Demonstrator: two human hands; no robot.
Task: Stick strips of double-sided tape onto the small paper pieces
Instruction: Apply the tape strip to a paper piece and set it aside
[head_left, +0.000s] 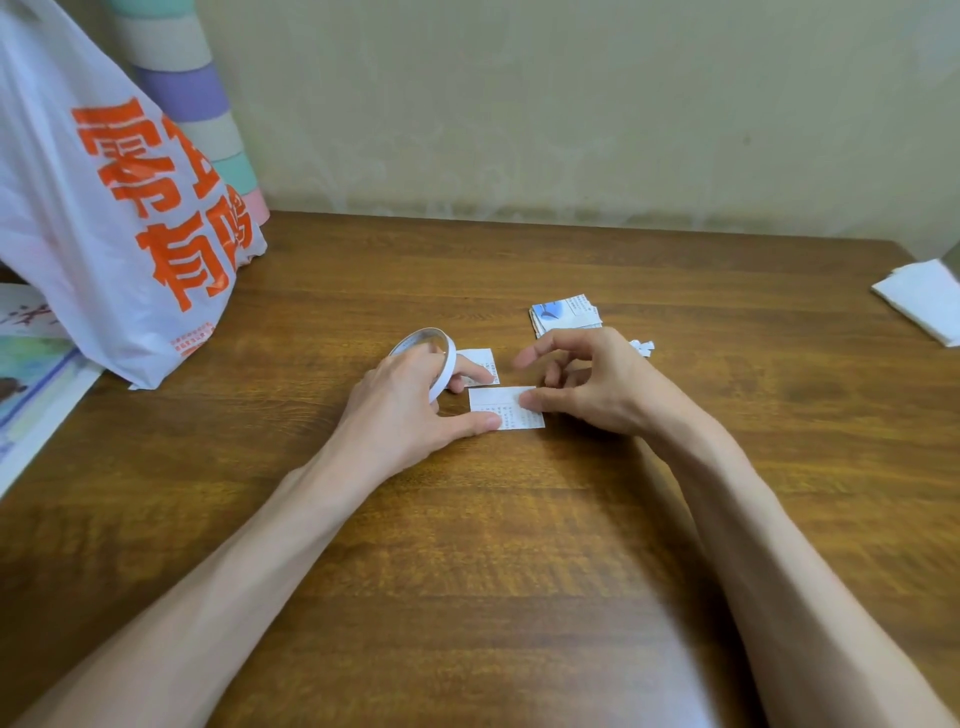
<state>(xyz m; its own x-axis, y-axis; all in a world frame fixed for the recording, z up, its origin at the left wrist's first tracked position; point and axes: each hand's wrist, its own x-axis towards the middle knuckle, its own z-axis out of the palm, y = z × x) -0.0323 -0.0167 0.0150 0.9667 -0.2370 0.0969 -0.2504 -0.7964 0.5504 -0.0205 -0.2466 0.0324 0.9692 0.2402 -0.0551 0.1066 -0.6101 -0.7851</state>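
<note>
A small printed paper piece (498, 402) lies flat on the wooden table (519, 519) at the centre. My left hand (410, 410) has its fingers through a white roll of double-sided tape (441, 353) and its thumb presses the paper's lower edge. My right hand (587, 384) touches the paper's right part with its thumb tip; the other fingers are loosely curled above. A second small paper piece (480, 359) lies just behind, partly hidden by my left fingers. A stack of cut paper pieces (566, 316) sits behind my right hand.
A white plastic bag with orange lettering (114, 208) stands at the left, with a striped roll (192, 88) behind it and printed sheets (31, 384) at the left edge. Folded white paper (924, 301) lies at the far right. Tiny paper scraps (643, 347) lie by my right hand.
</note>
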